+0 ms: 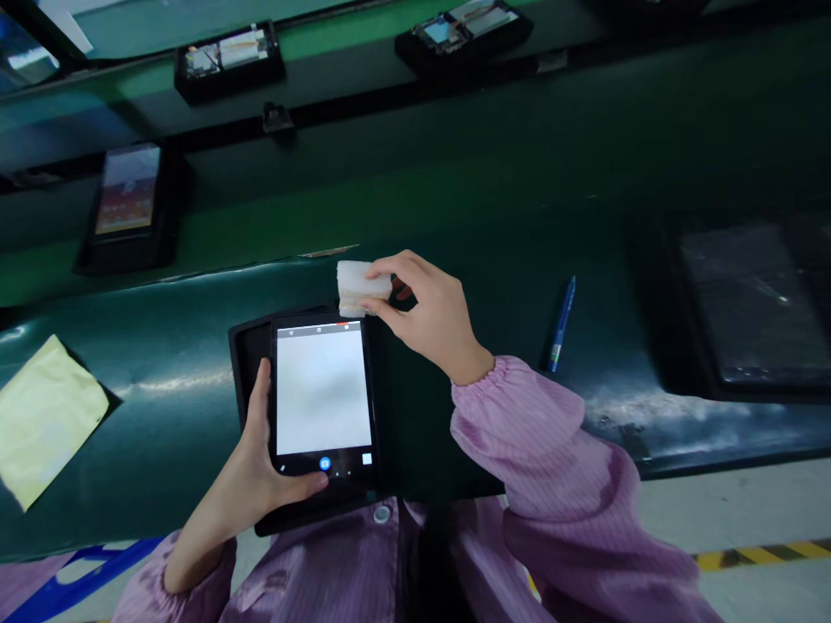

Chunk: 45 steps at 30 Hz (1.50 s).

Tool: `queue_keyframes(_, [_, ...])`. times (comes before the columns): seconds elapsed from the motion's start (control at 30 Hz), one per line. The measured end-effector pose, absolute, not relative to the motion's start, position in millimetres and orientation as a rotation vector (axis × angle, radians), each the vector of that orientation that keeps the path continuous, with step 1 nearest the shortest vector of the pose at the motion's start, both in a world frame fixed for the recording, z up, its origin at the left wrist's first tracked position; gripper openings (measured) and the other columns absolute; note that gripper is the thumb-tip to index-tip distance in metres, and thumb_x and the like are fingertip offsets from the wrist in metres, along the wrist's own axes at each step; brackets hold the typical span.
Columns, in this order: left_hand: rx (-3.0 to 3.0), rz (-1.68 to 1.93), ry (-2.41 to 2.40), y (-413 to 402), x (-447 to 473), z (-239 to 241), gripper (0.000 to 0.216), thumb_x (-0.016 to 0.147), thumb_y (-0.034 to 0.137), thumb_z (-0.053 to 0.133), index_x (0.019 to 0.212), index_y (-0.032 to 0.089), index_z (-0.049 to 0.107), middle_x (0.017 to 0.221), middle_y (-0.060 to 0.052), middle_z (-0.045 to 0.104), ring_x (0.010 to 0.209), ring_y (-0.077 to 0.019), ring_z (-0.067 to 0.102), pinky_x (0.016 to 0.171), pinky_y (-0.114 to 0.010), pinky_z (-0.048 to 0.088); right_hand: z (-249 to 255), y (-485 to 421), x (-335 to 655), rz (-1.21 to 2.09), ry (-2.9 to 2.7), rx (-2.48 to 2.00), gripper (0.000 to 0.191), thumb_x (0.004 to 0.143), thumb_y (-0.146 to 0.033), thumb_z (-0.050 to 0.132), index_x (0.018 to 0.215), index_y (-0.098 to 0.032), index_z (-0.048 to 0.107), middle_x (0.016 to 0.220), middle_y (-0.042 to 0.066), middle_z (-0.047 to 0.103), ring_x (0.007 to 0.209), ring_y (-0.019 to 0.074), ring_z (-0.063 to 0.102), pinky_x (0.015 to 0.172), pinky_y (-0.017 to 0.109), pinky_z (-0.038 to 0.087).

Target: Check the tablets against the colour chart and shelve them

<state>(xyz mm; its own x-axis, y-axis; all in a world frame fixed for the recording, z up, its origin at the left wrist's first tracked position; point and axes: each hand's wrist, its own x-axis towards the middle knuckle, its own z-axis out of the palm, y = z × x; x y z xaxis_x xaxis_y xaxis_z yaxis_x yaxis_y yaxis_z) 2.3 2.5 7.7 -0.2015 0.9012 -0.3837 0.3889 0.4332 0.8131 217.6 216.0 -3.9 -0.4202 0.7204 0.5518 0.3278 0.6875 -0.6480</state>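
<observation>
A tablet with a lit, nearly white camera screen lies over a black tray in front of me. My left hand grips its lower left corner. The thumb lies on the lower bezel near the blue camera button, and a finger runs up the left edge. Between thumb and fingers my right hand pinches a white foam block with a tan band along its lower part. The block is at the tablet's top edge; whether they touch I cannot tell.
A blue pen lies to the right, beside a dark tray holding a film-covered panel. At left is a yellow cloth. Beyond the bench edge, trays carry a lit tablet and two opened devices.
</observation>
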Motion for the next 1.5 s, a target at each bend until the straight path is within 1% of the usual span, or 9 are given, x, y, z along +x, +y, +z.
queue_keyframes(0.4, [1.094, 0.764, 1.820, 1, 8, 7, 0.146, 0.063, 0.050, 0.099, 0.169, 0.041, -0.001, 0.178, -0.006, 0.008, 0.163, -0.0404, 0.003, 0.129, -0.064, 0.007, -3, 211, 221, 0.602, -2.042, -0.877, 0.034, 0.090, -0.014, 0.083, 0.115, -0.023, 0.062, 0.109, 0.000, 0.070, 0.081, 0.0163, 0.068, 0.064, 0.026, 0.055])
queue_keyframes(0.5, [0.917, 0.925, 1.735, 0, 5, 5, 0.130, 0.071, 0.049, 0.096, 0.169, 0.039, 0.012, 0.176, -0.004, 0.020, 0.162, -0.0375, 0.014, 0.131, -0.058, 0.014, -5, 211, 222, 0.577, -2.051, -0.866, 0.035, 0.091, -0.014, 0.081, 0.118, -0.022, 0.060, 0.114, 0.002, 0.070, 0.084, 0.0170, 0.069, 0.063, 0.025, 0.054])
queue_keyframes(0.67, [0.514, 1.145, 1.732, 5, 6, -3, 0.072, 0.099, 0.052, 0.068, 0.162, 0.037, 0.039, 0.162, -0.001, 0.049, 0.153, -0.0296, 0.040, 0.129, -0.046, 0.033, -5, 220, 231, 0.524, -1.955, -0.879, 0.031, 0.096, -0.020, 0.073, 0.123, -0.023, 0.057, 0.124, 0.005, 0.069, 0.090, 0.0209, 0.070, 0.066, 0.029, 0.058])
queue_keyframes(0.87, [0.319, 1.218, 1.761, 0, 9, 12, 0.072, 0.091, 0.048, 0.078, 0.156, 0.036, 0.050, 0.149, -0.001, 0.063, 0.141, -0.0354, 0.056, 0.116, -0.046, 0.053, -7, 240, 253, 0.474, -1.820, -1.032, 0.028, 0.099, -0.034, 0.064, 0.124, -0.022, 0.057, 0.125, 0.008, 0.069, 0.080, 0.0212, 0.068, 0.060, 0.032, 0.055])
queue_keyframes(1.0, [0.157, 1.227, 1.912, -20, 3, 31, 0.069, 0.088, 0.056, 0.080, 0.151, 0.043, 0.055, 0.151, 0.006, 0.061, 0.142, -0.0370, 0.054, 0.116, -0.047, 0.053, -13, 253, 267, 0.471, -1.701, -1.150, 0.032, 0.099, -0.042, 0.064, 0.124, -0.022, 0.057, 0.120, 0.009, 0.070, 0.075, 0.0207, 0.068, 0.056, 0.031, 0.052])
queue_keyframes(1.1, [0.141, 1.244, 1.935, -27, 3, 32, 0.074, 0.089, 0.057, 0.077, 0.156, 0.043, 0.048, 0.153, 0.006, 0.059, 0.143, -0.0374, 0.052, 0.120, -0.051, 0.048, -18, 258, 271, 0.486, -1.666, -1.211, 0.031, 0.100, -0.042, 0.062, 0.124, -0.023, 0.058, 0.118, 0.009, 0.070, 0.074, 0.0207, 0.067, 0.055, 0.031, 0.050])
queue_keyframes(1.3, [0.455, 1.101, 1.947, -37, -2, 18, 0.069, 0.098, 0.057, 0.065, 0.161, 0.041, 0.041, 0.169, 0.010, 0.036, 0.160, -0.0284, 0.024, 0.133, -0.047, 0.019, -24, 257, 266, 0.514, -1.696, -1.205, 0.033, 0.100, -0.042, 0.060, 0.126, -0.022, 0.058, 0.120, 0.009, 0.069, 0.074, 0.0201, 0.066, 0.056, 0.031, 0.050])
queue_keyframes(1.4, [0.815, 0.957, 1.997, -54, -11, 12, 0.068, 0.097, 0.058, 0.064, 0.160, 0.051, 0.037, 0.172, 0.014, 0.028, 0.163, -0.0315, 0.009, 0.134, -0.056, 0.005, -25, 254, 264, 0.504, -1.694, -1.181, 0.033, 0.102, -0.045, 0.059, 0.126, -0.022, 0.058, 0.117, 0.009, 0.069, 0.075, 0.0201, 0.066, 0.056, 0.031, 0.051])
queue_keyframes(1.5, [1.068, 0.841, 1.974, -76, -10, -5, 0.093, 0.088, 0.065, 0.072, 0.164, 0.055, 0.019, 0.176, 0.011, 0.014, 0.162, -0.0399, 0.003, 0.130, -0.067, 0.008, -24, 250, 264, 0.474, -1.622, -1.159, 0.036, 0.103, -0.048, 0.058, 0.129, -0.024, 0.054, 0.118, 0.010, 0.066, 0.079, 0.0218, 0.067, 0.053, 0.030, 0.052])
